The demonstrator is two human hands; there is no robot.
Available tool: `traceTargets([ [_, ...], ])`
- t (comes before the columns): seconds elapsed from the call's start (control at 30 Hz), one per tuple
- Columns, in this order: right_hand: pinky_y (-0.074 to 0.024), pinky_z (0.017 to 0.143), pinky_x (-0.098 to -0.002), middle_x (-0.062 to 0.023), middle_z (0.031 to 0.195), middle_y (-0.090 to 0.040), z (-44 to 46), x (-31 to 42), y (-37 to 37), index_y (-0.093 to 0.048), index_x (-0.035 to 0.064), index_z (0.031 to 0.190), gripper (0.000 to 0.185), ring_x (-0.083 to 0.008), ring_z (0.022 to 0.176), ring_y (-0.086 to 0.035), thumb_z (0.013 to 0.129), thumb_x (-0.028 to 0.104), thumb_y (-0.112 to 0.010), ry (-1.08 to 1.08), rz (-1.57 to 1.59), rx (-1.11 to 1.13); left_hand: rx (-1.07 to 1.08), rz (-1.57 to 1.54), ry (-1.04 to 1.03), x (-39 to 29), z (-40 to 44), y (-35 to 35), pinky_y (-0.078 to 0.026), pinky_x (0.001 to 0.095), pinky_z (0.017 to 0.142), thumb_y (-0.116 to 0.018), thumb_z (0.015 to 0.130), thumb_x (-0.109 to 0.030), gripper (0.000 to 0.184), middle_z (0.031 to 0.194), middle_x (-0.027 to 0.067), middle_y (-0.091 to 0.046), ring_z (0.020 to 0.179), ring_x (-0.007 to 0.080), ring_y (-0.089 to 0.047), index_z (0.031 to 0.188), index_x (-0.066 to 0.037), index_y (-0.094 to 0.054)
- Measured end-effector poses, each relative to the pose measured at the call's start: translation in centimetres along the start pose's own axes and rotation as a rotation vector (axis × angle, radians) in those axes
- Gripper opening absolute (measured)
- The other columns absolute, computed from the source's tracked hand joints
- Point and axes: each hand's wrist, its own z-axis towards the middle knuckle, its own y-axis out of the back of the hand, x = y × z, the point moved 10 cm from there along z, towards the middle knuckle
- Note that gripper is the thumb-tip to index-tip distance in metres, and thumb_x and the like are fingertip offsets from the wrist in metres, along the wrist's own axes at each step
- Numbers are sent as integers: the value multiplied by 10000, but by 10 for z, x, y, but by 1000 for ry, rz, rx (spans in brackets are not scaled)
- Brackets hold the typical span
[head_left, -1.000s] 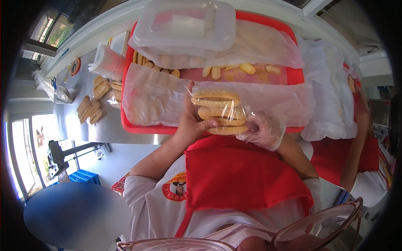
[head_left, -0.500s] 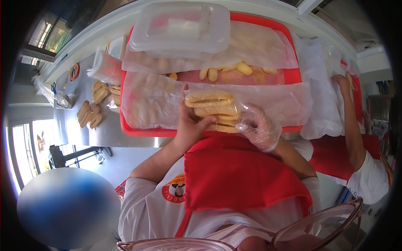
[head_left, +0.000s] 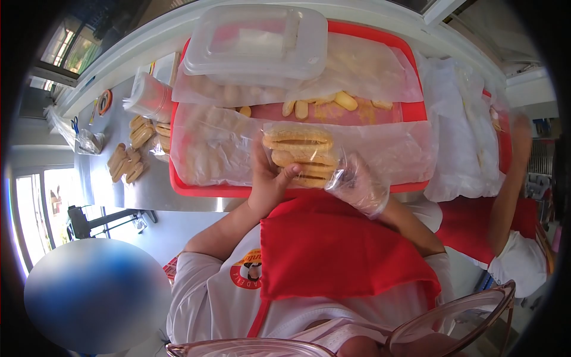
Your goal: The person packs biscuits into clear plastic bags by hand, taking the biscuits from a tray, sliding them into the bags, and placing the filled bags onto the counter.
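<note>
A clear plastic bag of ladyfinger biscuits [head_left: 302,147] is held up in front of me, over the near edge of the red tray [head_left: 202,190]. My bare left hand [head_left: 270,178] is closed round the bag's left side, its thumb across the lower biscuits. On the other side my right hand [head_left: 360,183], in a clear plastic glove, has its fingers closed at the bag's right end. Part of the bag there is hidden by the glove. Behind the bag, loose ladyfingers [head_left: 345,100] lie on the tray between sheets of pale translucent paper [head_left: 386,146].
A lidded translucent plastic box [head_left: 253,41] rests on the tray's far left. Several packs of biscuits [head_left: 126,163] and a roll of bags [head_left: 148,98] lie on the metal table to the left. At right, a co-worker's arm [head_left: 513,178] reaches beside white sheets [head_left: 461,131].
My right hand has shifted slightly left and down along the bag's right end. The co-worker's arm at right has swung outward, away from the white sheets.
</note>
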Motion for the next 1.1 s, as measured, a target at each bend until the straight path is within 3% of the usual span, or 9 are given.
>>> traceTargets([
  [0.1, -462, 540, -340, -77, 646, -574, 1, 8, 3, -441, 52, 854, 363, -222, 565, -572, 686, 235, -705, -5, 38, -47, 113, 213, 163, 13, 3, -1, -409, 315, 902, -571, 837, -109, 595, 1152, 122, -454, 1063, 196, -477, 1282, -41, -183],
  [0.2, -452, 502, -318, -70, 636, -561, 1, 11, 3, -433, 56, 841, 332, -189, 522, -550, 703, 209, -694, 19, 22, -34, 28, -9, 237, 9, 7, -2, -404, 295, 898, -572, 843, -153, 540, 1139, 103, -464, 1053, 180, -482, 1244, -17, -237],
  [0.27, -435, 461, -295, -61, 634, -543, 0, 6, 0, -430, 65, 832, 292, -159, 485, -522, 733, 190, -674, 3, 45, -36, 54, 70, 123, 8, 6, 3, -405, 296, 897, -575, 841, -153, 555, 1153, 103, -461, 1054, 174, -482, 1251, -14, -228],
  [0.37, -392, 413, -253, -41, 654, -507, -1, 0, -17, -444, 76, 842, 217, -110, 449, -456, 782, 168, -631, -236, 776, 138, 50, 97, -33, -10, 1, -2, -407, 294, 896, -573, 841, -138, 563, 1172, 102, -457, 1058, 166, -481, 1259, -9, -218],
  [0.4, -382, 409, -241, -37, 665, -500, -1, 0, -17, -444, 72, 859, 207, -103, 451, -445, 792, 160, -619, -279, 747, 149, 42, 91, -82, -17, -1, -5, -408, 294, 896, -571, 842, -130, 564, 1178, 101, -455, 1059, 164, -480, 1261, -7, -215],
  [0.57, -359, 414, -206, -22, 752, -496, 0, -14, -26, -378, 41, 1144, 429, -69, 488, -437, 787, 132, -600, -389, 691, 216, 118, 36, 195, 8, -1, -8, -403, 293, 903, -588, 823, -84, 504, 1151, 96, -489, 1054, 155, -485, 1227, 3, -299],
  [0.7, -366, 415, -200, -34, 770, -510, 0, -7, -23, -381, 33, 1120, 411, -75, 525, -460, 782, 115, -600, -340, 742, 176, 110, -30, 305, 19, -3, -5, -397, 315, 886, -609, 817, -142, 418, 1099, 92, -546, 1025, 155, -501, 1157, 14, -421],
  [0.77, -369, 418, -201, -30, 726, -505, -1, 2, -17, -421, 32, 1018, 301, -79, 535, -456, 796, 126, -601, -296, 754, 129, 77, -42, 283, 14, -4, -5, -404, 316, 881, -604, 817, -123, 409, 1100, 91, -551, 1024, 157, -507, 1154, 11, -417],
  [1.1, -381, 423, -195, -27, 794, -517, -6, 1, -12, -377, 47, 1117, 450, -69, 572, -476, 757, 87, -645, -238, 553, 147, 58, -57, 231, 14, -1, -6, -389, 323, 916, -553, 836, -52, 554, 1193, 114, -438, 1092, 174, -450, 1247, -20, -183],
])
